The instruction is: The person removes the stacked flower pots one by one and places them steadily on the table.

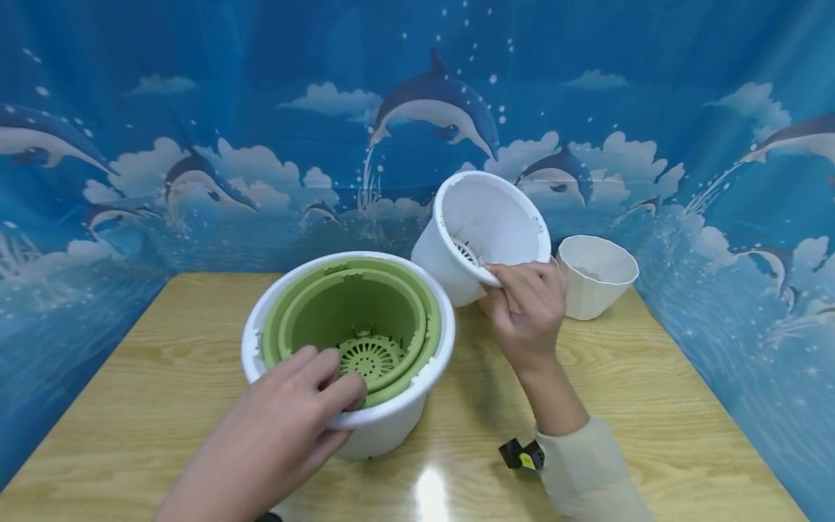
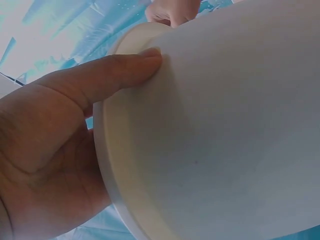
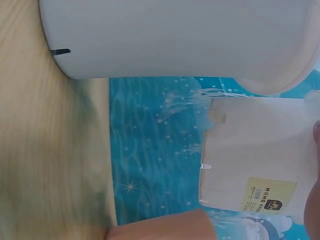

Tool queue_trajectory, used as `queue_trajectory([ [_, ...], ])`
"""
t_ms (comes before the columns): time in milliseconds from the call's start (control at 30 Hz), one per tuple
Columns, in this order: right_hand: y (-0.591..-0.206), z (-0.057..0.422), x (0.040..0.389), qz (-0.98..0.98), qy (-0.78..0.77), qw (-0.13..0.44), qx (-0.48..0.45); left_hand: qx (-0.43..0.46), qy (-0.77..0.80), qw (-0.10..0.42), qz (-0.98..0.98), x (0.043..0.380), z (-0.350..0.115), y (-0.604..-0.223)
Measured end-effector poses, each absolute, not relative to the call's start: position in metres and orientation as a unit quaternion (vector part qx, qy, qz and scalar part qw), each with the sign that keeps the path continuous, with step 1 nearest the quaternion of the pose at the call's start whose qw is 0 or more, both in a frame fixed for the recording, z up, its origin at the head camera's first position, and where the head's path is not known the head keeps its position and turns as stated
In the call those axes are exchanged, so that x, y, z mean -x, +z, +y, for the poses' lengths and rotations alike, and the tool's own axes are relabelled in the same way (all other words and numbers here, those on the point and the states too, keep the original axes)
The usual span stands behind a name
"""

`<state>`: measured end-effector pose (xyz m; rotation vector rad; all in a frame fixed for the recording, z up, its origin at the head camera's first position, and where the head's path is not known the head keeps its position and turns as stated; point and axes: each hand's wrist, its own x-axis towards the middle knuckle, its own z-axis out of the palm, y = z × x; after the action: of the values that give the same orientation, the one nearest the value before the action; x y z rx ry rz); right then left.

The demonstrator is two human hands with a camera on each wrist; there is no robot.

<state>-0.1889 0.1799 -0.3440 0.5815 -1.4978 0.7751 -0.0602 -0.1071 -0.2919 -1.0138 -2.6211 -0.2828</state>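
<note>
My left hand [image 1: 293, 413] grips the near rim of a large white flower pot [image 1: 385, 435], fingers over the edge and thumb pressed to the outer wall in the left wrist view. Green pots [image 1: 365, 304] with a slotted bottom sit nested inside it. With my right hand [image 1: 531, 312] I pinch the rim of a smaller white flower pot [image 1: 492, 210]. This one is tilted toward me, and the right wrist view shows its base raised off the table. A yellow label [image 3: 269, 196] is stuck on its side.
A cream faceted pot [image 1: 596, 279] stands at the back right of the wooden table [image 1: 652, 406]. Behind my right hand is an orange-brown pot [image 3: 165, 227], mostly hidden in the head view. A blue dolphin curtain [image 1: 261, 87] surrounds the table's back and sides.
</note>
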Motion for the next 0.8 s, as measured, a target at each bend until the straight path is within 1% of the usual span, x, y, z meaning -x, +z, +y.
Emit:
queue_trajectory([
  [600, -0.365, 0.179, 0.199, -0.722, 0.288, 0.574, -0.258, 0.356, -0.103, 0.159, -0.915, 0.058, -0.109, -0.292],
  [800, -0.372, 0.181, 0.202, -0.737, 0.286, 0.556, -0.258, 0.364, -0.103, 0.169, -0.910, 0.058, -0.110, -0.292],
])
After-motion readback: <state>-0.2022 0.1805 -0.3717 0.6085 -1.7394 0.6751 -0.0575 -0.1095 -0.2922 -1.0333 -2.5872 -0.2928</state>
